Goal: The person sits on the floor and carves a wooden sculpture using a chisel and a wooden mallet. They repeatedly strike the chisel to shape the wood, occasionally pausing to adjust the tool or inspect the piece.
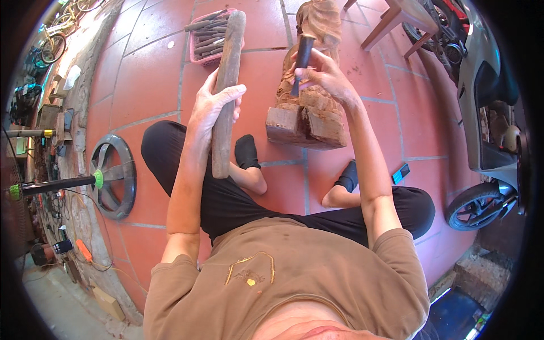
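Over tiled floor: left hand (212,105) grips raised mallet (225,90); right hand (328,76) clasps chisel (302,59).

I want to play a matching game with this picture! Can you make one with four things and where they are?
Things:
1. wooden mallet
2. chisel
3. pink tray of tools
4. wood carving

Places:
A. in the right hand
B. on the tiles beyond the left hand
C. in the left hand
D. standing on the floor between the feet

Pairs: 1-C, 2-A, 3-B, 4-D
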